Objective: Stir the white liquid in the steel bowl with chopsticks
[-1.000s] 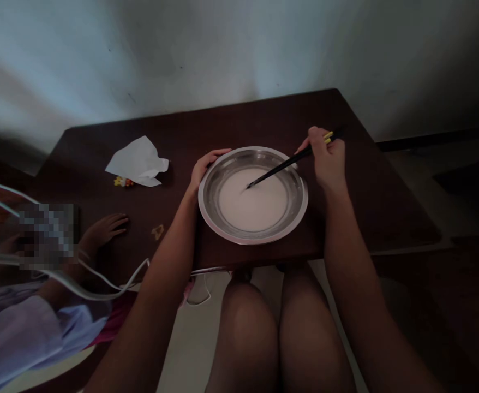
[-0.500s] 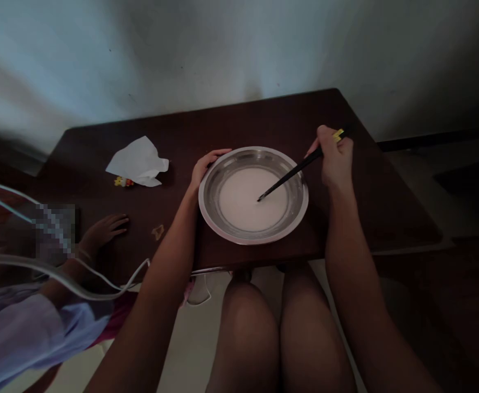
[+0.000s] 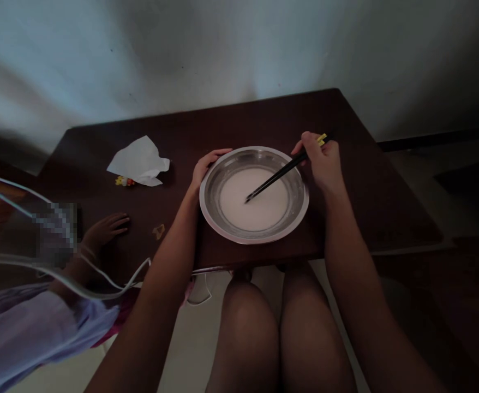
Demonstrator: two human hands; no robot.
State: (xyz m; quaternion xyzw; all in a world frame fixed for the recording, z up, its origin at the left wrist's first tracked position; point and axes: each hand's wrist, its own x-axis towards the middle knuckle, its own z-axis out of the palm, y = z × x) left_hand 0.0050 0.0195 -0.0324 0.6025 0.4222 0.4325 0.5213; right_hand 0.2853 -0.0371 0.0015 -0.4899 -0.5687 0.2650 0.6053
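A round stainless-steel basin (image 3: 214, 219) holds milky white liquid (image 3: 259, 210) and stands near the front edge of the dark table. My left hand (image 3: 204, 166) curls round its left rim, holding it, with the fingers along the far side. In my right hand (image 3: 323, 161) is a pair of black chopsticks (image 3: 278, 174) with yellow bands near the top. They slant down to the left over the right rim. Their tips are in or at the surface of the liquid, left of its centre.
On the table (image 3: 239, 123) lie a crumpled white paper (image 3: 139, 161), a small yellow and red thing (image 3: 124, 181) and a yellowish scrap (image 3: 158, 232). Another person's hand (image 3: 106, 228) rests at the left, near white cables (image 3: 112, 295). A wall (image 3: 231, 49) stands behind.
My right hand and the chopsticks have moved left, so the tips sit further left in the liquid. My left hand and the basin stay put. The other person's sleeve has shifted slightly right.
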